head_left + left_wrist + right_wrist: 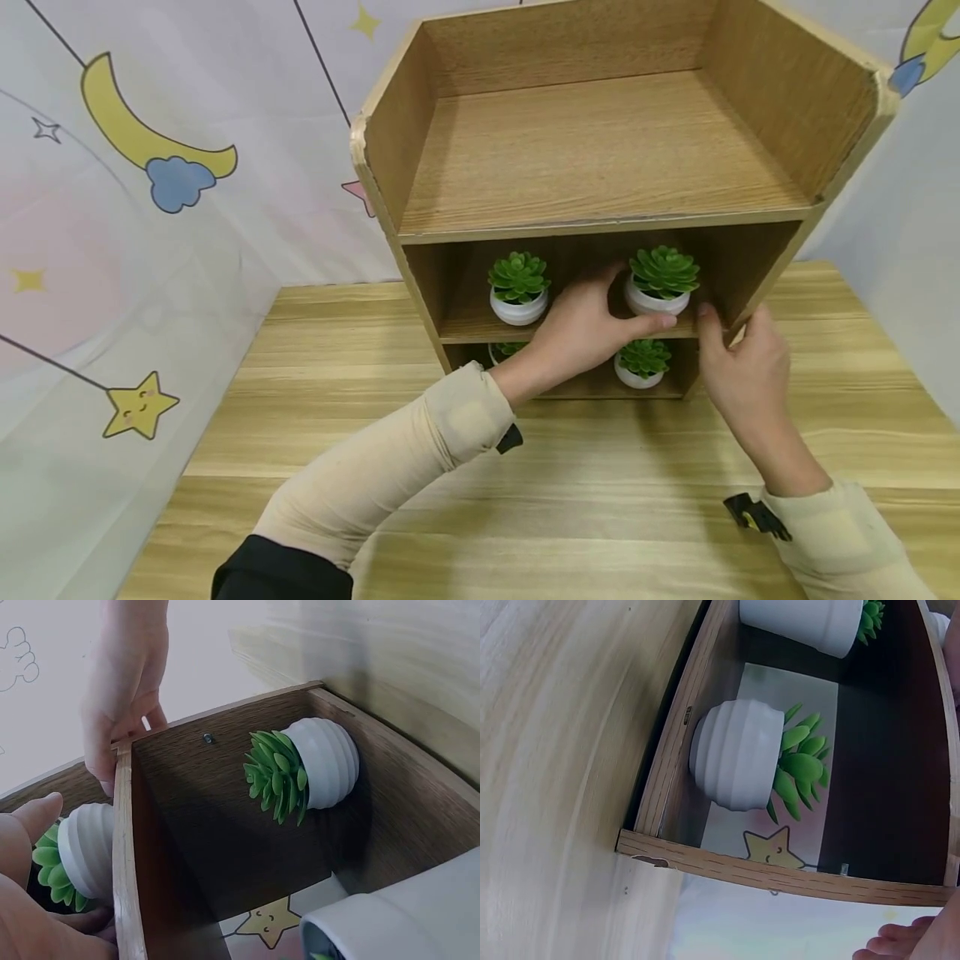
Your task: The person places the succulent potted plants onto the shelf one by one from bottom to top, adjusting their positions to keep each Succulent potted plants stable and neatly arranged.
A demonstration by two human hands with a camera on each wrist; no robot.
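A wooden shelf unit point(607, 150) stands on the table, with small green succulents in white pots on its two lower levels. My left hand point(581, 325) reaches onto the middle level and holds the right-hand potted succulent point(656, 300), thumb across the front and fingers at its side. The left wrist view shows the same white pot point(88, 844) between thumb and fingers. At the unit's right side, my right hand point(746, 375) grips the side panel, thumb inside the front edge and fingers outside. Another potted succulent point(519, 287) sits on the middle level's left.
On the bottom level stand a right-hand potted succulent point(641, 365) and a left one point(504, 350), partly hidden by my left forearm. The unit's top tray point(600, 158) has raised sides. Behind the wood-grain table point(330, 358) hangs a cloth point(225, 83) printed with moons and stars.
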